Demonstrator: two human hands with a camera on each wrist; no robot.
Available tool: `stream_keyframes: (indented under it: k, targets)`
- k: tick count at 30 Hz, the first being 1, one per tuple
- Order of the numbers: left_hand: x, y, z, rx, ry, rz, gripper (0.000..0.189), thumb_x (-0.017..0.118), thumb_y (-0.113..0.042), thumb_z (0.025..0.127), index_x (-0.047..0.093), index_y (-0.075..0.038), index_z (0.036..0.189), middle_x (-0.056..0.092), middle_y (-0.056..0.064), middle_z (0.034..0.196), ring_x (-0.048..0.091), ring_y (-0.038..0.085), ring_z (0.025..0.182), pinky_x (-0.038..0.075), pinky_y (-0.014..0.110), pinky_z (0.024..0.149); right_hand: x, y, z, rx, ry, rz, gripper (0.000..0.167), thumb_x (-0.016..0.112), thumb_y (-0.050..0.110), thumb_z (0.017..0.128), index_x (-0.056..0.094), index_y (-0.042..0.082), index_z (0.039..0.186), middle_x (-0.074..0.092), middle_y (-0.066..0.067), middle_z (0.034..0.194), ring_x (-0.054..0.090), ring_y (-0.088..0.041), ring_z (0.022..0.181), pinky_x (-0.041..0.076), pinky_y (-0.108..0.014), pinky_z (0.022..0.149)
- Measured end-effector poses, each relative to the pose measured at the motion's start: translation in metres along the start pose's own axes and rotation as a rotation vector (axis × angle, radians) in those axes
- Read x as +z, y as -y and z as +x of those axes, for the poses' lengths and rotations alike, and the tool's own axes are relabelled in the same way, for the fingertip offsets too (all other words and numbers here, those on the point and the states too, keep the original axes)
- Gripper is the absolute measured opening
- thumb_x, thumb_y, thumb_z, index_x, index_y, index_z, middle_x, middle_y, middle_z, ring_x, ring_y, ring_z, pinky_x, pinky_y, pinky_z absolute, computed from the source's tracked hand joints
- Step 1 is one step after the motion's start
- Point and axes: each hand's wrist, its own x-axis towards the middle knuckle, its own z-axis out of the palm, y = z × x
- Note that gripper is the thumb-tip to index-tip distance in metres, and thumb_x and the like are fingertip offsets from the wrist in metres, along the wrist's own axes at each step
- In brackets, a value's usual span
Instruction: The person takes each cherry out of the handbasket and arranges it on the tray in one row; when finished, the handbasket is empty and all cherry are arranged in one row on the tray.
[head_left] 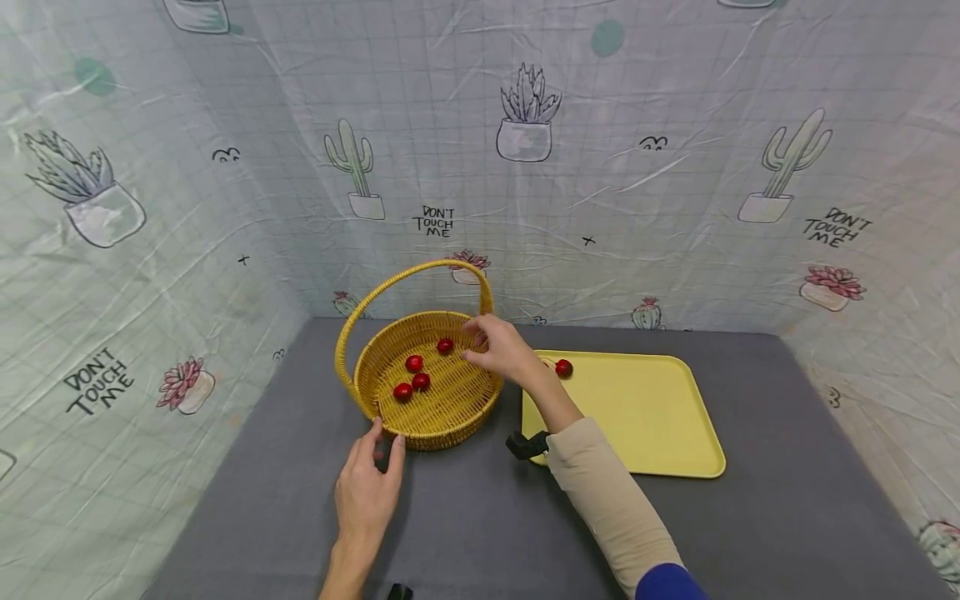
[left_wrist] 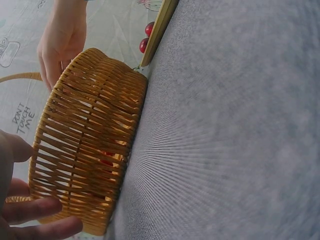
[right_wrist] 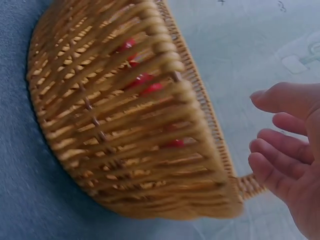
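A round yellow wicker basket [head_left: 450, 437] with a tall hoop handle stands on the table, several red cherries [head_left: 421, 382] lying on its bottom. My left hand [head_left: 367, 492] is at the basket's near left rim, thumb and fingers spread. In the left wrist view its fingers [left_wrist: 35, 210] extend along the woven side, the thumb tip right at the rim. Over the basket's right rim is my right hand [head_left: 498, 346], its fingers loosely bent. Nothing shows between those fingers [right_wrist: 280, 145] in the right wrist view.
To the basket's right lies a yellow rectangular tray [head_left: 637, 417], with a cherry [head_left: 564, 368] near its far left corner. The left wrist view shows two cherries [left_wrist: 144, 45] by the tray. A patterned cloth [head_left: 600, 183] hangs behind the grey table [head_left: 465, 533].
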Motion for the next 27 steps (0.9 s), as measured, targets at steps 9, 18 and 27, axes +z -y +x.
stream_keyframes:
  k: [9, 18, 27]
  targets:
    - [0.001, 0.003, -0.001, -0.004, 0.008, -0.009, 0.049, 0.068, -0.032, 0.097, 0.062, -0.004, 0.136, 0.072, 0.012, 0.111, 0.072, 0.029, 0.083, 0.057, 0.048, 0.066, 0.023, -0.001, 0.011, 0.000, 0.078, -0.012, 0.042, 0.073, 0.020, 0.092, 0.061, 0.005, 0.130, 0.063, -0.017, 0.126, 0.063, -0.024, 0.106, 0.054, -0.040, 0.093]
    - [0.002, 0.005, 0.000, 0.021, 0.001, -0.021, 0.050, 0.070, -0.032, 0.095, 0.062, -0.002, 0.135, 0.072, 0.014, 0.111, 0.072, 0.030, 0.082, 0.058, 0.047, 0.066, 0.047, -0.004, 0.026, -0.031, 0.121, -0.033, 0.041, 0.073, 0.013, 0.092, 0.061, 0.000, 0.130, 0.063, -0.015, 0.125, 0.063, -0.024, 0.106, 0.054, -0.035, 0.093]
    - [0.002, 0.007, 0.000, 0.042, -0.013, -0.011, 0.049, 0.071, -0.030, 0.094, 0.063, -0.004, 0.135, 0.072, 0.013, 0.111, 0.072, 0.029, 0.082, 0.058, 0.046, 0.066, 0.063, -0.002, 0.039, -0.029, 0.215, -0.062, 0.040, 0.071, 0.010, 0.093, 0.061, 0.003, 0.132, 0.063, -0.012, 0.129, 0.062, -0.024, 0.112, 0.053, -0.039, 0.096]
